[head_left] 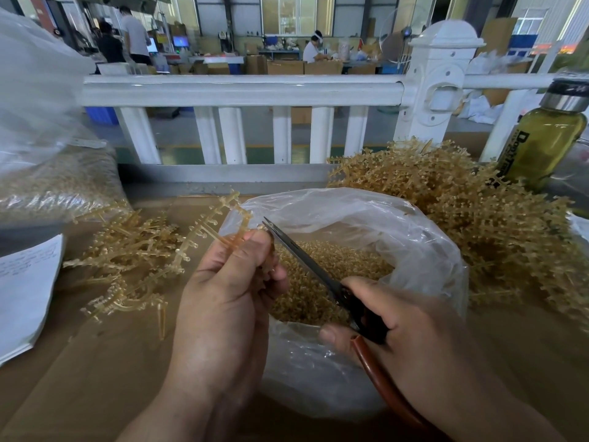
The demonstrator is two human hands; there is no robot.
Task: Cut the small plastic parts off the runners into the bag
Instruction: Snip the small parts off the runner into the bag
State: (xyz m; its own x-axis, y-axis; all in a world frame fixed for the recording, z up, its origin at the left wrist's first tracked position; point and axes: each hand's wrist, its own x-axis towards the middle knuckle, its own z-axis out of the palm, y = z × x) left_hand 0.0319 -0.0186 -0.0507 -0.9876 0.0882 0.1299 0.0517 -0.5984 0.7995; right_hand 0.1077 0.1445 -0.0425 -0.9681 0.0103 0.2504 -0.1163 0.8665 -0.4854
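Runners of amber plastic lie in a loose tangle on the left part of the brown surface, with small knobs along their branches. Farther left a clear sack stands packed with pale pieces, and in front of it lies a stack of paper with handwriting on the top sheet. The left hand is raised over the middle, its fingers curled and its thumb pressing a single runner against them; the branches of this one fan up and to the left. Scissors slant up from the lower right, the tip just beside the left thumb and the held runner; the blades look nearly together. Under them the open bag of thin clear plastic holds a bed of small parts. The right hand grips the scissors by the handles, one dark and one reddish brown, with the fingers wrapped round them. Right of the bag rises a bigger heap of the same amber pieces, and behind it a bottle of yellowish liquid stands upright. A white railing runs across the back.
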